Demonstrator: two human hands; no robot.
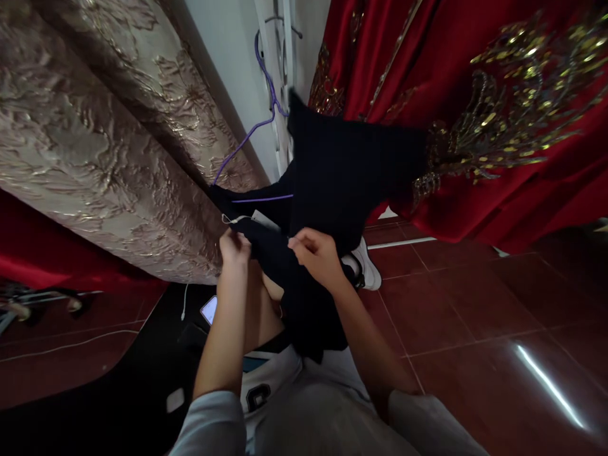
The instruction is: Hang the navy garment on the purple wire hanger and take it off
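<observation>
A black or very dark garment (346,171) hangs in front of me on a purple wire hanger (249,134). A small white tag (265,220) on a white string lies at its opening. At the garment's left edge, just below the string, my left hand (235,247) is closed on the cloth, fingertips partly hidden. My right hand (316,253) pinches at the middle of the garment, right of the tag. Thumb and forefinger meet there on what looks like its edge; any smaller item between them is too small to make out.
The hanger hooks onto a white rack (289,57). Beige embossed drapery (118,145) hangs left, red sequined cloth (503,190) right. A lit phone (209,309) lies on a black surface (137,386) beside my leg. A white shoe (368,266) stands on the red tiled floor (456,304).
</observation>
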